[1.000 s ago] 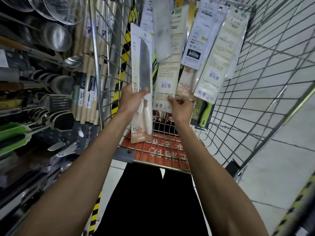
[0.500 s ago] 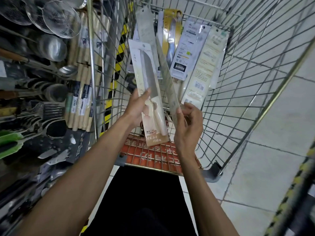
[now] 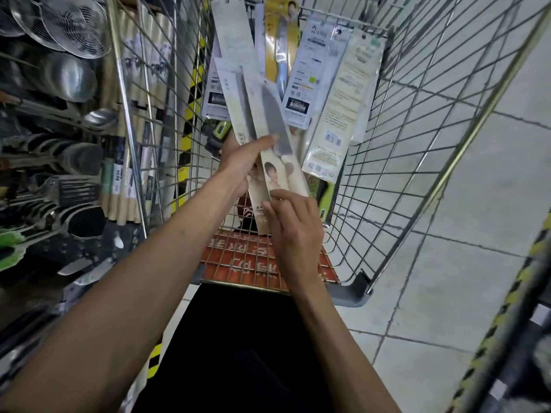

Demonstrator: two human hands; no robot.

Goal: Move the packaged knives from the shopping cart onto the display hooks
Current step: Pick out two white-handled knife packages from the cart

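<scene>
Broadly, the shopping cart [image 3: 417, 150] filled the middle of the view. Its wire walls rose on both sides, with a tiled floor [image 3: 477, 222] to the right. A utensil rack [image 3: 59, 174] crowded with wire strainers [image 3: 74, 28] and a ladle [image 3: 98, 118] ran along the left. Inside the cart, other packaged knives [image 3: 316, 73] stood leaning against its far end, overlapping one another. Two more were held over the near part of the basket, just in front of those: a front knife package [image 3: 275, 120] with its blade showing, and a second knife package [image 3: 231, 93] tucked behind it to the left. The left hand [image 3: 241, 168] gripped both around their middle, thumb laid across the fronts. The right hand [image 3: 295, 231] pinched the lower end of the front knife package with curled fingers.
</scene>
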